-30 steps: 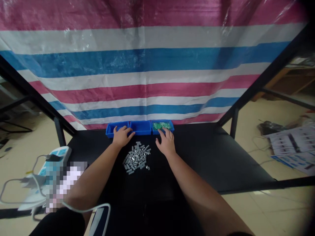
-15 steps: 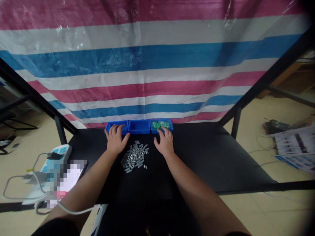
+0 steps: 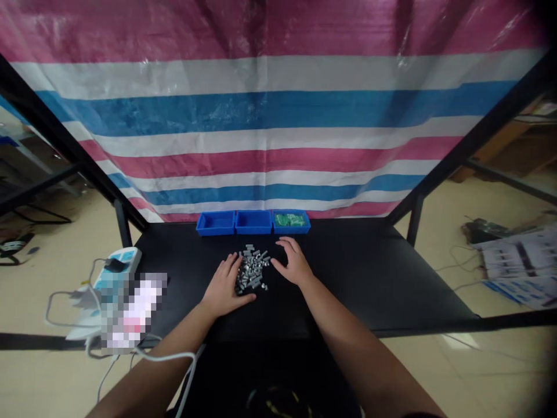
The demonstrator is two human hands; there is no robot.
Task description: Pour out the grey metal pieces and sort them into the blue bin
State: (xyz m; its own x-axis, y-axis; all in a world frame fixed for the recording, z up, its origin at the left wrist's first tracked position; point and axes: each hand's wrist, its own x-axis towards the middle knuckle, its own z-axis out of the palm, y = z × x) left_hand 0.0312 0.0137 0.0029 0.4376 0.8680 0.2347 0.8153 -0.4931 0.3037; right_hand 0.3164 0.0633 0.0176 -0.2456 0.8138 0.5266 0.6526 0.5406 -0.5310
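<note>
A black table (image 3: 369,278) is seen from above, backed by a striped tarpaulin (image 3: 278,116). At the table's 12 o'clock edge three blue bins (image 3: 253,222) stand in a row, touching; the right-hand one holds green parts (image 3: 290,220), while the other two appear to hold nothing. A power strip (image 3: 114,273) with its white cable hangs off the table's 9 o'clock side.

Just toward 6 o'clock of the bins a heap of small grey metal pieces (image 3: 251,271) lies loose on the table top. The pieces look like short studs or screws; their exact kind cannot be told.

Risk is judged to lie in the looseness of the heap: small round pieces could be scattered or rolled toward the table edge by a quick sweep of either palm, and some could be trapped unseen beneath the left hand. Against the dark surface strays might be overlooked.

The left hand (image 3: 225,288) is laid flat and spread at the heap's 8 o'clock side, fingers touching its edge, thumb stretched beneath it. The right hand (image 3: 295,266) is cupped wide at 3 o'clock, fingertips at the heap's rim. Nothing is gripped by either hand.
</note>
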